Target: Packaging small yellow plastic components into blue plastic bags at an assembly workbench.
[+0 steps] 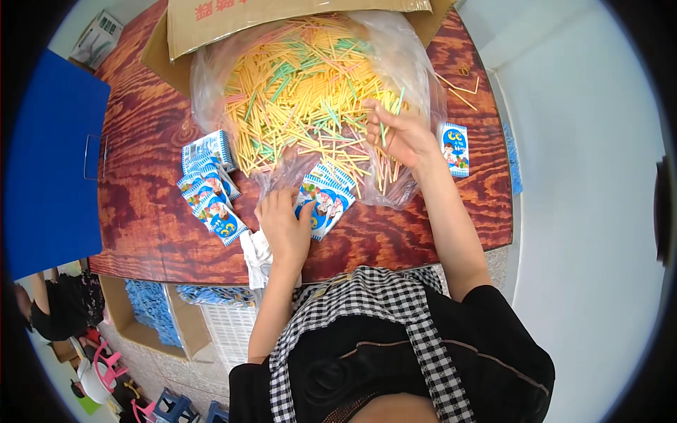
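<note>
A large heap of thin sticks (303, 77), mostly yellow with some green and pink, spills from a clear plastic bag (208, 92) in a cardboard box (282, 21). Over its right front edge, my right hand (400, 137) has curled fingers around a few sticks; a green one (383, 132) shows at the fingers. My left hand (283, 224) rests low on the table, fingers apart, its thumb at the edge of several overlapping blue-and-white packets (326, 199). White cloth or paper (255, 255) lies under the left wrist.
More packets (211, 190) are piled at the left, and a single packet (455, 149) lies right of my right wrist. Loose sticks (462, 90) rest on the red wood-patterned table (155, 233). A blue panel (53, 169) stands left. Below are boxes of blue wrappers (151, 310) and another person (67, 310).
</note>
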Demonstrator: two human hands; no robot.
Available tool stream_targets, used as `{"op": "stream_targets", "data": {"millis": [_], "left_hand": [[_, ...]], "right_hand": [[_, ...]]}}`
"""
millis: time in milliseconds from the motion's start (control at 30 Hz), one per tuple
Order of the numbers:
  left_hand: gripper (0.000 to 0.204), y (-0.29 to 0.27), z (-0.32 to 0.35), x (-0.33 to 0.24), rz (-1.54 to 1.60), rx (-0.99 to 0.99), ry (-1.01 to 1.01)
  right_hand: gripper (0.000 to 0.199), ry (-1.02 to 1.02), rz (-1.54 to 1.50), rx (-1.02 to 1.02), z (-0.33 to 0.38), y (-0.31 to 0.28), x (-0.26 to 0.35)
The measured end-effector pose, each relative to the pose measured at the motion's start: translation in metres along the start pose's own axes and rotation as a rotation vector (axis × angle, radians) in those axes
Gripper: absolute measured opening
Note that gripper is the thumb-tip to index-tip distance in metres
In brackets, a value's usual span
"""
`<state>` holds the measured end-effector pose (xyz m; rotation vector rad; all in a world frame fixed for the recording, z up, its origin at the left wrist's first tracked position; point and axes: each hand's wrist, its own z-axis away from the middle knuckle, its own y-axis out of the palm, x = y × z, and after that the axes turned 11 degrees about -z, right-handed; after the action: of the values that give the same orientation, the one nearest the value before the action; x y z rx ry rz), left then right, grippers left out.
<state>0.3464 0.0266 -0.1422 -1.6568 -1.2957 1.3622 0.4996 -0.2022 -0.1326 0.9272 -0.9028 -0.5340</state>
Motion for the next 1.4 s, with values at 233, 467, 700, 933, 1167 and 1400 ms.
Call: {"op": "stream_targets", "data": {"millis": [233,467,700,933,1167,1400], "left_hand": [[0.028,-0.001,-0.002,-0.002,0.054,-0.021,-0.047],[0.016,0.003,0.002,0.003,0.134,-0.129,-0.009],[0.007,0.003,0.003,0.007,0.234,-0.156,0.045],[0.01,-0.012,-0.002,0.002,0.37,-0.246,0.021],[0.012,-0.018,0.002,0.002,0.624,-0.082,-0.193],[0.023,-0.008,-0.034,-0.048,1.875,0.32,-0.754]], "right_hand": [[0.027,0.002,0.092,0.112,0.002,-0.013,-0.007],[0.019,-0.476,0.743,0.007,0.001,-0.01,-0.034],[0.019,-0.491,0.874,-0.036,0.009,-0.002,-0.037],[0.016,-0.839,0.994,-0.078,0.011,0.012,-0.044],[0.016,-0.208,0.084,-0.108,0.002,-0.012,-0.026],[0.021,-0.256,0.034,0.029,0.008,0.009,-0.032]]}}
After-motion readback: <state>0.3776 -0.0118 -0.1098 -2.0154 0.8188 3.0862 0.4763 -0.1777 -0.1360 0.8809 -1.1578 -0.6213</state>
